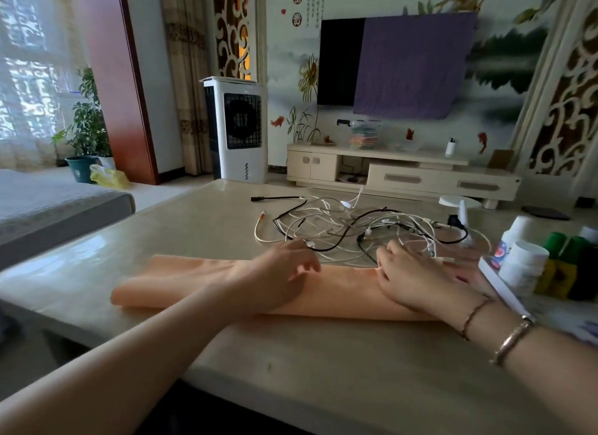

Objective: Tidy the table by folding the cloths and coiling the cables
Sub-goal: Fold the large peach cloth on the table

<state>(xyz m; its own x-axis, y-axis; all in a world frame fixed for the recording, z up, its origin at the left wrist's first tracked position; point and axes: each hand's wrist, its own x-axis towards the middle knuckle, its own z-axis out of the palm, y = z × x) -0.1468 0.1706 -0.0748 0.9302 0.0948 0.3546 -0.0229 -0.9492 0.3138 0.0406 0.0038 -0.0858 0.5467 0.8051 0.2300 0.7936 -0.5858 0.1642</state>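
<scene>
A peach-orange cloth [181, 282] lies folded into a long strip across the beige table [291, 363]. My left hand [275, 273] hovers over the strip's middle with fingers loosely curled, holding nothing. My right hand [411, 276] rests flat on the cloth's right part, fingers spread toward the cables. Just beyond the cloth lies a tangle of white and black cables [356, 227], with loose plugs sticking out at the left.
At the table's right edge stand white bottles [524, 263], green-capped containers [569, 266] and a flat white box. A small white lamp [459, 205] stands behind the cables. A grey sofa is at the left, a TV cabinet beyond the table.
</scene>
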